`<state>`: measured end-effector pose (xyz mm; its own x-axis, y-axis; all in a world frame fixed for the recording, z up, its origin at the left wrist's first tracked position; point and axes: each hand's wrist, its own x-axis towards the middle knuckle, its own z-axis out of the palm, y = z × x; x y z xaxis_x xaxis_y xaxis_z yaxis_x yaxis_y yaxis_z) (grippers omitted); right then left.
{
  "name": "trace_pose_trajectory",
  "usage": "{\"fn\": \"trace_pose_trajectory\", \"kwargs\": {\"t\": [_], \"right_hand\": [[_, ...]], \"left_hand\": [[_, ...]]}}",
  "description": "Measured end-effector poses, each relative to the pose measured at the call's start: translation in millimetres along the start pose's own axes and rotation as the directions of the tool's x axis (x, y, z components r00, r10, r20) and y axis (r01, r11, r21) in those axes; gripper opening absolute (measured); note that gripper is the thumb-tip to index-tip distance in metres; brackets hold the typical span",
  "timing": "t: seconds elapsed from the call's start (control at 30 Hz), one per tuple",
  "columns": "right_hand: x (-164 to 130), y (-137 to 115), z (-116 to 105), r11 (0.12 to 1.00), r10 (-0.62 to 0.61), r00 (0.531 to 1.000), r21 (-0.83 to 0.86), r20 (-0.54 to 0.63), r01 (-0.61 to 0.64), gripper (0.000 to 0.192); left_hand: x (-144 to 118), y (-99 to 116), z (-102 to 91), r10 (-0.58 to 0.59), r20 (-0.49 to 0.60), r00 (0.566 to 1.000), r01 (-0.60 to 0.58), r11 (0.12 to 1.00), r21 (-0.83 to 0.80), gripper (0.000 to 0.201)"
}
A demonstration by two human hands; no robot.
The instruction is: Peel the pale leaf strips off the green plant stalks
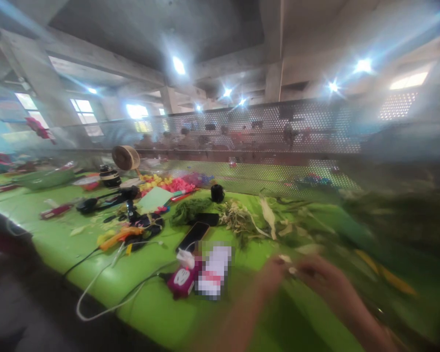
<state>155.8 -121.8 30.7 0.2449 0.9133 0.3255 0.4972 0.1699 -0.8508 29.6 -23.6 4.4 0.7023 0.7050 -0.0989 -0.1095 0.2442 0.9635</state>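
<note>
My left hand (272, 274) and my right hand (317, 270) meet over the green tabletop, fingertips almost touching. The fingers of both look pinched together, though blur softens them. Between them shows a small pale piece (285, 258), too smeared to name. Just behind the hands lie pale, leaf-like strips (267, 217) and a heap of dry, stringy plant-like pieces (236, 215). To the right of my right hand is a long yellow strip (386, 276) among blurred dark green material.
Left of my hands lie a magenta tissue pack (183, 279), a phone (193, 236) and a white cable (91, 288). Farther back are a small fan (125, 157), pink and yellow pieces (176, 185) and a black cup-like object (217, 193). A perforated metal screen (264, 173) borders the green table (58, 244).
</note>
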Motion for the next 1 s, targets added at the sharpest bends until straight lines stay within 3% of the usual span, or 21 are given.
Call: {"fn": "trace_pose_trajectory", "kwargs": {"t": [0.2, 0.33, 0.47, 0.83, 1.0], "right_hand": [[4.3, 6.1, 1.0, 0.984, -0.113, 0.993, -0.145, -0.037, 0.106, 0.017], [4.5, 9.8, -1.1, 0.973, -0.129, 0.990, -0.199, -0.051, 0.116, 0.021], [5.0, 13.4, -3.9, 0.961, -0.136, 0.990, -0.248, -0.032, 0.124, 0.021], [6.7, 21.2, -2.9, 0.905, -0.288, 0.947, -0.364, -0.144, 0.220, 0.020], [9.0, 28.2, -6.5, 0.890, -0.266, 0.954, -0.415, -0.136, 0.189, 0.020]], "left_hand": [[13.8, -8.9, -8.1, 0.040, 0.084, 0.996, -0.049, 0.993, 0.104, 0.017], [10.8, -5.0, -7.0, 0.071, 0.144, 0.987, -0.098, 0.977, 0.188, 0.013], [6.4, -0.4, -4.4, 0.108, 0.204, 0.973, -0.143, 0.976, 0.165, 0.009], [10.6, -4.0, -7.8, 0.061, 0.196, 0.979, -0.113, 0.957, 0.269, 0.015], [7.9, -4.3, -6.4, 0.052, 0.175, 0.983, -0.099, 0.958, 0.270, 0.019]]}}
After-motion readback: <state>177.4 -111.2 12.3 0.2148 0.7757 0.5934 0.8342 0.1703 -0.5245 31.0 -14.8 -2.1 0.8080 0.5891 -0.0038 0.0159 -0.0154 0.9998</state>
